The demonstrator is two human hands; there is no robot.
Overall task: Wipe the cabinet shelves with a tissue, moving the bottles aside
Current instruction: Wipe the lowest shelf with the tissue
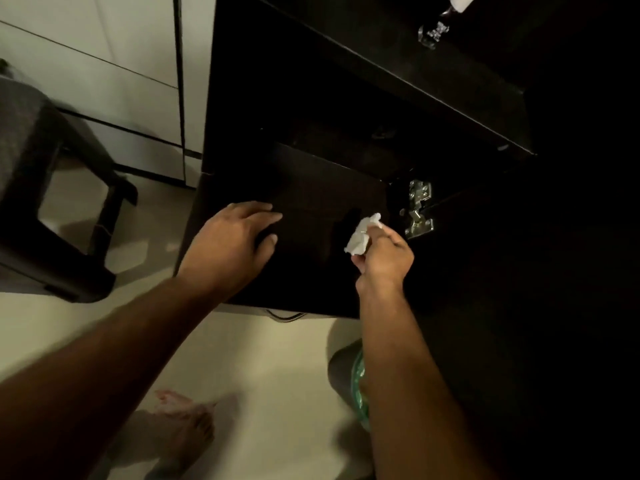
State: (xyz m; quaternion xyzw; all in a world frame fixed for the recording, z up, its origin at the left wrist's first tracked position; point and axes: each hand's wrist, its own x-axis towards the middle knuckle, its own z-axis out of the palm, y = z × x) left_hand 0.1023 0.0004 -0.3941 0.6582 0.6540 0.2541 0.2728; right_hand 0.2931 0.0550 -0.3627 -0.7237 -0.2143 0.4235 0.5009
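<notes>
Tissue held at the open cabinet door [311,209], beside its lower hinge [419,213].

The right hand [384,258] pinches a crumpled white tissue [362,235] just left of the hinge, near the dark door panel; whether it touches the panel cannot be told. The left hand [228,244], further left of the hinge, rests on the panel with fingers straight and slightly spread. The cabinet interior right of the hinge is too dark to show shelves or bottles, so progress cannot be judged; wiping appears under way.
</notes>
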